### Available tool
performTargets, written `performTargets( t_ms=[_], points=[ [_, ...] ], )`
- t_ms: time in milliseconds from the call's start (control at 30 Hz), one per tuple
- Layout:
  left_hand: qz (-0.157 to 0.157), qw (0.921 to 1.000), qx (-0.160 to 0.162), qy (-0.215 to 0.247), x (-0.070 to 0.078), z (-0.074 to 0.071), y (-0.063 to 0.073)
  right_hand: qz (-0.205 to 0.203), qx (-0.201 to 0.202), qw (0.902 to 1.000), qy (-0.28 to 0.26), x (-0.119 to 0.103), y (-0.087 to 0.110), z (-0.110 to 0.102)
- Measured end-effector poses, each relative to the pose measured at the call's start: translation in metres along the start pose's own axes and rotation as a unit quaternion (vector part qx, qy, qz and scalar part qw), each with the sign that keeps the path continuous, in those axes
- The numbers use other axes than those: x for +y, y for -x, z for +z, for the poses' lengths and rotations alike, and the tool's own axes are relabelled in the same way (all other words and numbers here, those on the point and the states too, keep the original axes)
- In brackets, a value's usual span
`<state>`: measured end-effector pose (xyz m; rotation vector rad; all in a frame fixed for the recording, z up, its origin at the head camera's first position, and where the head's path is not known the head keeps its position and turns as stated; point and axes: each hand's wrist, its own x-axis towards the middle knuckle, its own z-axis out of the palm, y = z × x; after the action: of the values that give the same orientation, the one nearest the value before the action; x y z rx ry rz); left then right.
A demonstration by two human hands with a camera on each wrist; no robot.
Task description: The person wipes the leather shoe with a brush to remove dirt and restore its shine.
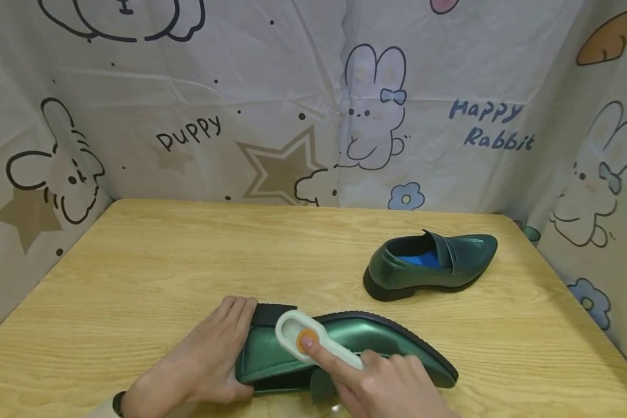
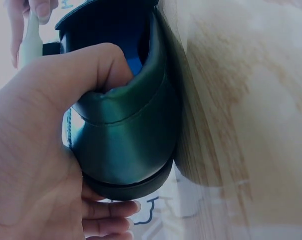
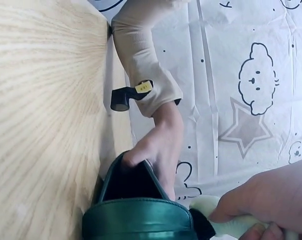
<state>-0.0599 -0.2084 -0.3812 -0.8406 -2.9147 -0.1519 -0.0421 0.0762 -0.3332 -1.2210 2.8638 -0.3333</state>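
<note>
near shoe (image 1: 376, 334) — tipped on its side at the table's (image 1: 188, 261) front, sole facing away, opening toward the person. whether its lower side rests on the wood is hard to tell.

left hand (image 1: 214, 348) grips the heel end: thumb hooked inside the opening, fingers across the heel block, as the left wrist view shows. toe end points right, well apart from this grip.

right hand (image 1: 392, 383) has its fingers curled round the handle of a pale tool (image 1: 328, 346), index fingertip on the orange button (image 1: 309, 333). tool's head lies over the shoe's side, near the heel; its working face is hidden — contact not certain. right hand cut off by the bottom edge; it also covers part of the opening and flap.

far shoe (image 1: 423, 277) upright behind, to the right.
</note>
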Motion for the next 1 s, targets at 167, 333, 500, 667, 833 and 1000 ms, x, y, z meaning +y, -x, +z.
performTargets(
  t_ms=[167,333,500,667,833,1000],
  points=[
    [0.004,0.9999,0.013,0.006,0.001,0.002,0.0,-0.042,-0.006,0.9991,0.0,-0.006,0.004,0.004],
    [-0.002,1.0,0.006,0.006,0.002,0.001,-0.002,0.001,-0.015,0.9998,0.009,-0.001,0.005,-0.001],
    [-0.014,0.9996,-0.019,0.014,0.002,-0.002,-0.002,0.027,0.019,0.9994,0.004,0.008,0.011,-0.007],
    [-0.016,0.9995,-0.02,0.02,0.002,-0.002,-0.001,0.003,0.005,0.9996,-0.027,0.011,0.016,-0.004],
    [-0.015,0.9994,-0.016,0.026,0.002,-0.001,-0.001,-0.004,-0.026,0.9989,-0.039,0.011,0.021,0.0],
    [-0.017,0.9995,-0.011,0.026,0.002,-0.001,-0.003,-0.018,0.048,0.9987,0.002,0.014,0.024,-0.002]
  ],
)
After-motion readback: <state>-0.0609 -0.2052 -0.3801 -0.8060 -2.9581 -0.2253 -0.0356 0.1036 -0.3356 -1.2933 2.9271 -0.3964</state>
